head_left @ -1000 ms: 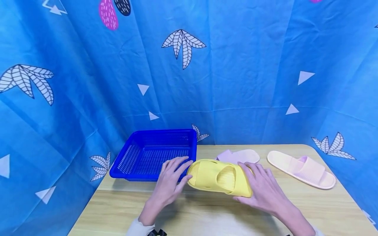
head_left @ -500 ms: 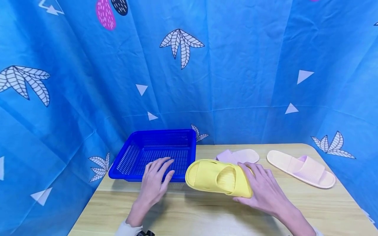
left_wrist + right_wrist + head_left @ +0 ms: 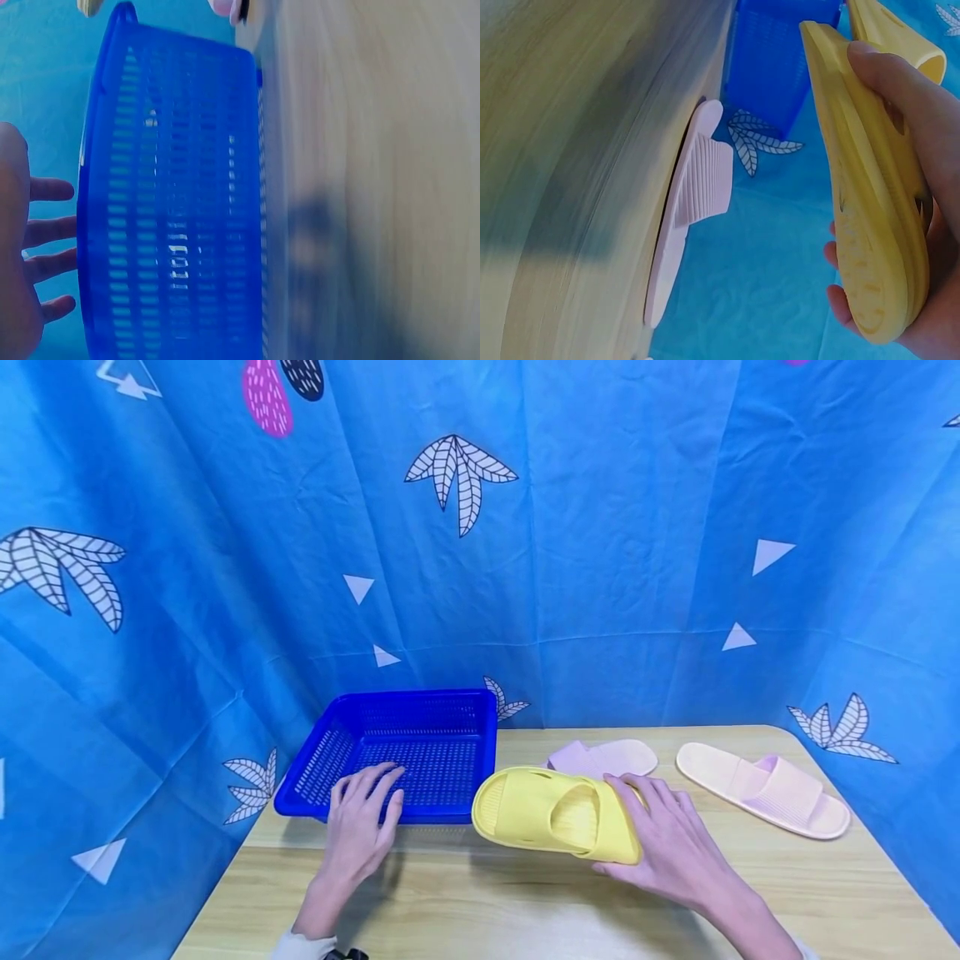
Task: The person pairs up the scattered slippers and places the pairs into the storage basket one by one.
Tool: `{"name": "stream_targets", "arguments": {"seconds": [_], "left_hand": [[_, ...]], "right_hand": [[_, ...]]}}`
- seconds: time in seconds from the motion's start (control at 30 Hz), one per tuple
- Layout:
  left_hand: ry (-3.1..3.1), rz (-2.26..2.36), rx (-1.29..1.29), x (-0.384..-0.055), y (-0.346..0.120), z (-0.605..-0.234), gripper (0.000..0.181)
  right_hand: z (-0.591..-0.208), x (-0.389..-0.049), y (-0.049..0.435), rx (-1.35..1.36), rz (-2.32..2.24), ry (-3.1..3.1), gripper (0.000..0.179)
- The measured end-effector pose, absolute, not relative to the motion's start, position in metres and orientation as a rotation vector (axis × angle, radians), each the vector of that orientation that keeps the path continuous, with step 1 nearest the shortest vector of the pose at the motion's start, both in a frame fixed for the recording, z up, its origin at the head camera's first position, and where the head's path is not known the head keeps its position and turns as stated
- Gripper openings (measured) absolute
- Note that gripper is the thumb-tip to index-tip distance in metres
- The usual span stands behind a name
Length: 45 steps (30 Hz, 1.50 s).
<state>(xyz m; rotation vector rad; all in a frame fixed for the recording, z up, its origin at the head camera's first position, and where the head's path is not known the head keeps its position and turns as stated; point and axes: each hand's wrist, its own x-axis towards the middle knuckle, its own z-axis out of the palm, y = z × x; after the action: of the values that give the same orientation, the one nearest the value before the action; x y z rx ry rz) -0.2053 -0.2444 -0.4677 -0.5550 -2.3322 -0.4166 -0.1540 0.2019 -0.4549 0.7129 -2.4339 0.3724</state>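
My right hand (image 3: 663, 843) grips the right end of a pair of yellow slippers (image 3: 536, 810), held above the table. In the right wrist view, the yellow slippers (image 3: 870, 225) look layered together, thumb on one side and fingertips showing on the other. Where one slipper ends and the other begins is partly hidden. My left hand (image 3: 360, 818) is over the front rim of a blue plastic basket (image 3: 487, 760), holding nothing. Seen from the left wrist, its fingers are spread and relaxed beside the rim of the basket (image 3: 180, 187); whether they touch it I cannot tell.
Behind the yellow slippers lies a lilac slipper (image 3: 618, 758), partly covered from view. A pale pink slipper (image 3: 765, 789) rests at the table's right side. A blue patterned curtain (image 3: 600, 568) hangs around the wooden table (image 3: 480, 910).
My left hand has let go of the left end of the yellow slippers and moved left to the basket's front rim. The right hand and the slippers have stayed nearly still.
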Motion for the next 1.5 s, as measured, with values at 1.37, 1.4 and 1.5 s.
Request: {"name": "stream_targets", "arguments": {"seconds": [1.37, 1.4, 1.5], "left_hand": [[-2.417, -0.26, -0.402, -0.209, -0.316, -0.502, 0.031], [-2.418, -0.254, -0.407, -0.209, -0.317, -0.503, 0.031], [-2.412, -0.236, -0.419, -0.21, -0.318, -0.503, 0.032]], "right_hand": [[-0.45, -0.153, 0.206, 0.691, 0.366, -2.475, 0.115], [-0.449, -0.154, 0.206, 0.688, 0.362, -2.478, 0.116], [-0.447, -0.154, 0.207, 0.687, 0.36, -2.485, 0.116]]}}
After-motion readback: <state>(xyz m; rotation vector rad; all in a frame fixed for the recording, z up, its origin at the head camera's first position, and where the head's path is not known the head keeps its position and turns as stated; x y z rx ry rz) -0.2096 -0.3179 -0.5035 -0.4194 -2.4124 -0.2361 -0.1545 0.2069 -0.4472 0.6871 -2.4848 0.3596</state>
